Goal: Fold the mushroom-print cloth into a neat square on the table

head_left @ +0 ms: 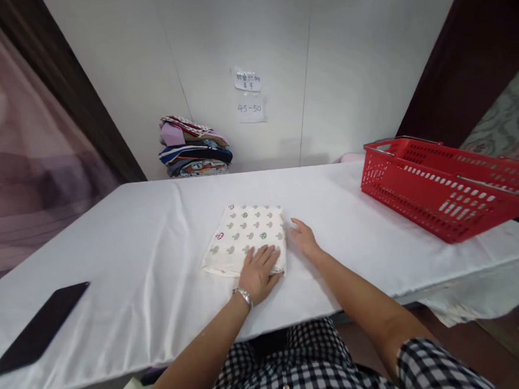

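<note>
A folded white cloth [240, 234] printed with small grey, green and red mushrooms lies flat in the middle of the table. My left hand [258, 273], with a silver bracelet at the wrist, rests palm down on its near right corner, fingers spread. Just beyond the cloth's right edge is my right hand [304, 237], held close to the tablecloth. Its fingers are loosely extended, and nothing shows in them.
A white satiny tablecloth [155, 225] covers the table. At the back left stands a stack of folded fabrics [196, 148]. A red plastic basket [445, 187] with metal handles sits at the right. A flat black panel [40, 328] lies at the left. Paper signs [251, 107] hang on the wall.
</note>
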A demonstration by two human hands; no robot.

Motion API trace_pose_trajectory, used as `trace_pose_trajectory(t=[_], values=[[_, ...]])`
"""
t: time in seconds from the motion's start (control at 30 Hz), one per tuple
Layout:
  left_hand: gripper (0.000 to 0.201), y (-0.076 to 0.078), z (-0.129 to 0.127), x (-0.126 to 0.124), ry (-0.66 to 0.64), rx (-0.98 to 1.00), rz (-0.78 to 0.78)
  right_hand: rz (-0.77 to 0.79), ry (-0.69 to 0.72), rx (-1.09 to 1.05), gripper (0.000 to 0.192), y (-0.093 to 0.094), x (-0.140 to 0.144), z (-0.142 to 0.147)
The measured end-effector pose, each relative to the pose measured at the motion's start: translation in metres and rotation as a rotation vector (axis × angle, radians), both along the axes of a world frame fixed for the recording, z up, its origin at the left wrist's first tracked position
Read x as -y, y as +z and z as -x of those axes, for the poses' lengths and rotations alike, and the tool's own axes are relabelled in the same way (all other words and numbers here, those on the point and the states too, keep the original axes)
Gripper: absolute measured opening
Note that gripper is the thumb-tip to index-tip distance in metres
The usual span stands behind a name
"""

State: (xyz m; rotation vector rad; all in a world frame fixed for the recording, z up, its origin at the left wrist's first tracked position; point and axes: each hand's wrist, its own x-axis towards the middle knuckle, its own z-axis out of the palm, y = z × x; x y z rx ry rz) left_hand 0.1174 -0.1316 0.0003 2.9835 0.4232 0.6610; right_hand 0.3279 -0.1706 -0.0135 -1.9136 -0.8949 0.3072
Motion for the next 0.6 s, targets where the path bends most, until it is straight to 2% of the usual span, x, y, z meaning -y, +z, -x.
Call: trace_pose_trajectory(t=[0.17,0.37,0.6], values=[[0.048,-0.007,0.001,-0.005,0.008,-0.003,-0.005,0.183,0.003,0.107,0.047,0.002,-0.039,-0.026],[0.043,-0.006,0.002,-0.006,0.007,0.018,0.011,0.206,0.049,0.131,0.049,0.002,-0.072,-0.038],[0.042,-0.008,0.004,-0.007,-0.007,0.003,-0.007,0.213,0.097,0.195,0.042,-0.001,-0.086,-0.051]])
